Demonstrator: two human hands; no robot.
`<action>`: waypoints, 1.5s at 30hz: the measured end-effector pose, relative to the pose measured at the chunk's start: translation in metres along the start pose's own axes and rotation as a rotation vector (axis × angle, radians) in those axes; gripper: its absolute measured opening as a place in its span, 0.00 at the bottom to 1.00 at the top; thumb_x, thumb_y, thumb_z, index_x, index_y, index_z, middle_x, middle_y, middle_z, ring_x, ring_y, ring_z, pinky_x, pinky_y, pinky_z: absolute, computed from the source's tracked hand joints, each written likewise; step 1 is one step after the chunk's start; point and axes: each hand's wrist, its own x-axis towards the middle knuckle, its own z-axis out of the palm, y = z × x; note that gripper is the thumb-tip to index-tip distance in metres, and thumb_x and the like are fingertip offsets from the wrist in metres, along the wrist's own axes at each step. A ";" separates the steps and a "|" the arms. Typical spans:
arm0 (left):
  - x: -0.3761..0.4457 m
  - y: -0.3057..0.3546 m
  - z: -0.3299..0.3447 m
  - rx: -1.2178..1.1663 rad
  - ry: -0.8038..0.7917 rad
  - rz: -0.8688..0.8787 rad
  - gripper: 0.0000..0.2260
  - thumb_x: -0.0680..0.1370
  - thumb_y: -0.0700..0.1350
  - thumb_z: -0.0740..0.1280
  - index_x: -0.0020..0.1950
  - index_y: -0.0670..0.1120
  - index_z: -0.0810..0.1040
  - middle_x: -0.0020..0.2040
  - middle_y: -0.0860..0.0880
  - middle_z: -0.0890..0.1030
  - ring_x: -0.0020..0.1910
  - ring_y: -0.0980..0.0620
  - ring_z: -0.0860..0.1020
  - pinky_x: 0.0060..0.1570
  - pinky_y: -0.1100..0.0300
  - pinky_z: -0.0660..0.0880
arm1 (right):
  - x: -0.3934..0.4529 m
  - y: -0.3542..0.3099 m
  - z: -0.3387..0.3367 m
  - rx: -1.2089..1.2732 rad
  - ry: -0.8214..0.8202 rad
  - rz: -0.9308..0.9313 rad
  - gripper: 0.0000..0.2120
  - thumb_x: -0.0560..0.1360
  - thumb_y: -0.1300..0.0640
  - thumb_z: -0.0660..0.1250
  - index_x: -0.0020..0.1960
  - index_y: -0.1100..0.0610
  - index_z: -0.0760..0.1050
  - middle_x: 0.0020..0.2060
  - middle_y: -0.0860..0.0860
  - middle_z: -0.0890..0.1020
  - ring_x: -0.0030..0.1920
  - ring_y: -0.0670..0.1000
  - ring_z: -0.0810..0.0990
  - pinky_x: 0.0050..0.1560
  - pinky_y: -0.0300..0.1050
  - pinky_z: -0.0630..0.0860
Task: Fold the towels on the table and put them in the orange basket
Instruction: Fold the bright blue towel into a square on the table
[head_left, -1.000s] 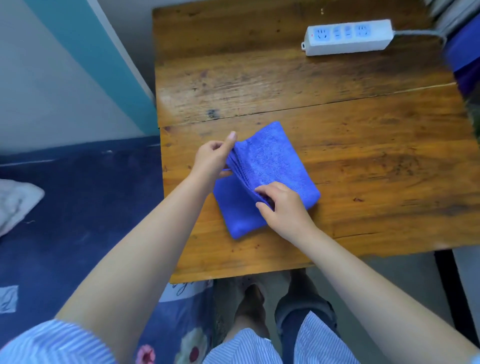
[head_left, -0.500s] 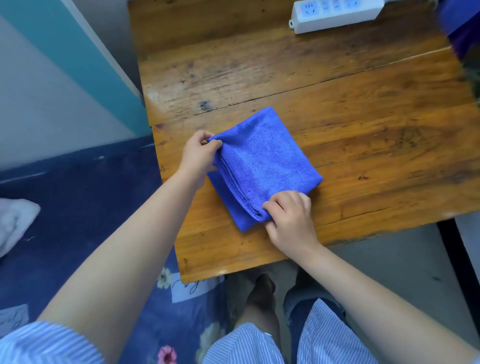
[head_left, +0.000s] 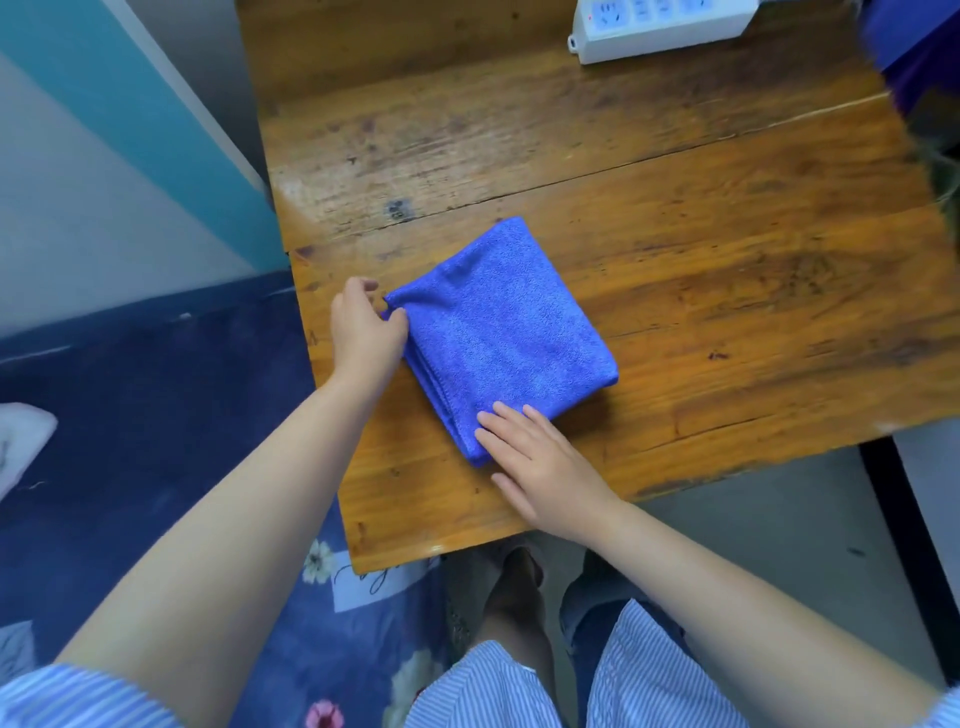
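A blue towel (head_left: 501, 332) lies folded into a thick square on the wooden table (head_left: 727, 291), turned like a diamond. My left hand (head_left: 363, 332) is at its left corner. The thumb rests on the towel's edge and the fingers are loosely curled just off the cloth. My right hand (head_left: 535, 462) lies flat with straight fingers, pressing on the towel's near corner. No orange basket is in view.
A white power strip (head_left: 660, 26) sits at the table's far edge. Something dark blue (head_left: 914, 47) shows at the far right edge. Left of the table lies blue flowered bedding (head_left: 130, 441) with a white cloth (head_left: 21, 447) on it. My legs are below the near table edge.
The top layer has been laid down flat and the fold is closed. My left hand loosened its pinch on the corner. My right hand uncurled and now lies flat on the towel.
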 end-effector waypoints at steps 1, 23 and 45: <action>-0.007 -0.001 0.001 0.067 0.048 0.082 0.18 0.75 0.39 0.62 0.65 0.40 0.67 0.64 0.42 0.69 0.61 0.46 0.70 0.58 0.61 0.64 | -0.003 0.005 -0.006 0.049 0.050 -0.018 0.15 0.64 0.67 0.73 0.50 0.67 0.79 0.52 0.61 0.82 0.54 0.63 0.80 0.50 0.64 0.75; -0.068 -0.025 0.090 0.560 0.010 0.250 0.29 0.79 0.52 0.54 0.75 0.40 0.49 0.76 0.43 0.48 0.76 0.46 0.46 0.72 0.49 0.41 | 0.119 0.135 -0.050 -0.053 -0.150 0.251 0.24 0.80 0.55 0.50 0.74 0.58 0.48 0.75 0.54 0.49 0.75 0.54 0.45 0.73 0.50 0.43; -0.126 -0.010 0.082 0.741 0.279 0.578 0.20 0.71 0.49 0.59 0.51 0.38 0.81 0.55 0.38 0.81 0.52 0.39 0.81 0.48 0.33 0.72 | -0.007 0.143 -0.081 -0.290 -0.157 -0.261 0.27 0.57 0.64 0.78 0.54 0.68 0.77 0.56 0.66 0.78 0.55 0.70 0.76 0.50 0.67 0.73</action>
